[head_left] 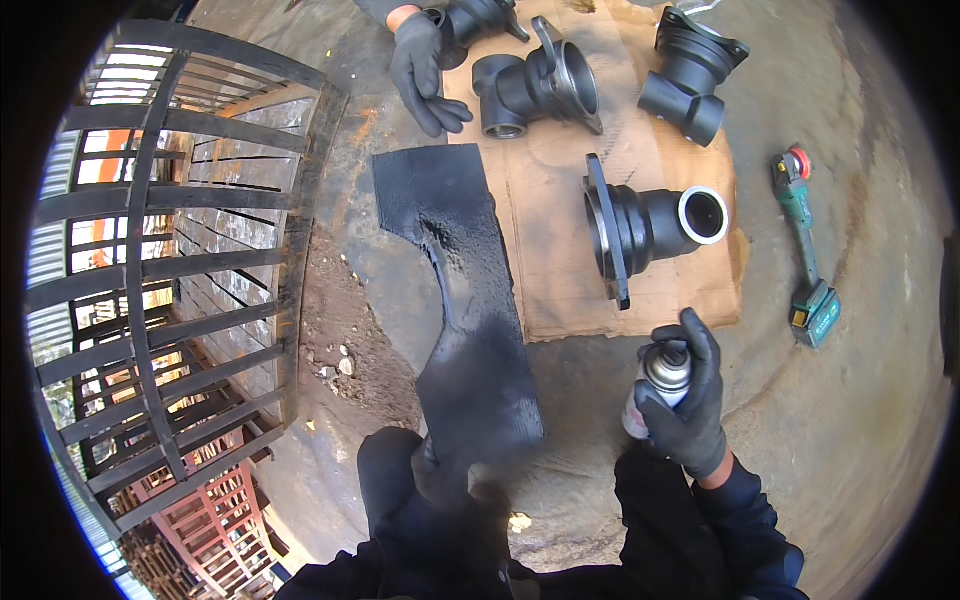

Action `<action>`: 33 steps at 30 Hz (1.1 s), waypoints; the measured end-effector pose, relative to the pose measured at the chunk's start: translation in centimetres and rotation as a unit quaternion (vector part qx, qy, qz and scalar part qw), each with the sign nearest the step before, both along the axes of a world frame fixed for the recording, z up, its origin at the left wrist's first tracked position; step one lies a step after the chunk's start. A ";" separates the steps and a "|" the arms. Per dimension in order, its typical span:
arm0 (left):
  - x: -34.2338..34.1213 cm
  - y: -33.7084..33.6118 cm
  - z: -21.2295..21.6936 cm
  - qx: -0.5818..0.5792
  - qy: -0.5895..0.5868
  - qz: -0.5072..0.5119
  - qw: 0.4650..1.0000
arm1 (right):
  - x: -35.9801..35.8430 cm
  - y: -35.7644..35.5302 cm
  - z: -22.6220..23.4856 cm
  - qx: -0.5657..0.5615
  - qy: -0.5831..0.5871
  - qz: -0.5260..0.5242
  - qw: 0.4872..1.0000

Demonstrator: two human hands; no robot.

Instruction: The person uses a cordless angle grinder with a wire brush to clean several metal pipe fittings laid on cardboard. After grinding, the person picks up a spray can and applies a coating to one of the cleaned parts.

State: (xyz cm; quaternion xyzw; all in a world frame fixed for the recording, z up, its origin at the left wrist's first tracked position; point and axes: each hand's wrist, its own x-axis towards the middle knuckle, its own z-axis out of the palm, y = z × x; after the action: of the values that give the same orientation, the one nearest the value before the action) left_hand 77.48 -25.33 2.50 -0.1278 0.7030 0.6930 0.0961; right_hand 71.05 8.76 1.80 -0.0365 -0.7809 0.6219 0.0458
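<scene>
My right hand point(690, 405), in a dark glove, is wrapped round a spray can point(668, 368) with a silver top and black nozzle. The index finger reaches up near the nozzle. Over my lap, my left hand point(440, 478) grips the near end of a long, flat black piece point(470, 290) with a curved cutout along its left side. That hand is dim and blurred, its fingers partly hidden. The piece has a glossy, partly rough black surface, and a dark haze hangs over its near end.
Black pipe-like castings with flanges point(640, 235) point(540, 90) point(690, 80) lie on brown cardboard point(545, 300). Another person's gloved hand point(425, 80) is at the far side. A green cordless angle tool point(805, 245) lies right; a dark slatted metal frame point(150, 250) stands left.
</scene>
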 end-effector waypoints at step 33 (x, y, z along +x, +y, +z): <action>3.6 7.2 -7.8 0.035 -0.271 -0.088 0.958 | 0.1 -4.2 -10.4 0.144 0.044 0.189 0.970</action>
State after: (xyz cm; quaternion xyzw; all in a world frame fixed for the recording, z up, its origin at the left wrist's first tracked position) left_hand 81.12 -18.11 -5.33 -0.2452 0.6343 0.6452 0.3481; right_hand 71.17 4.54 -8.56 0.1459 -0.8522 0.5014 -0.0337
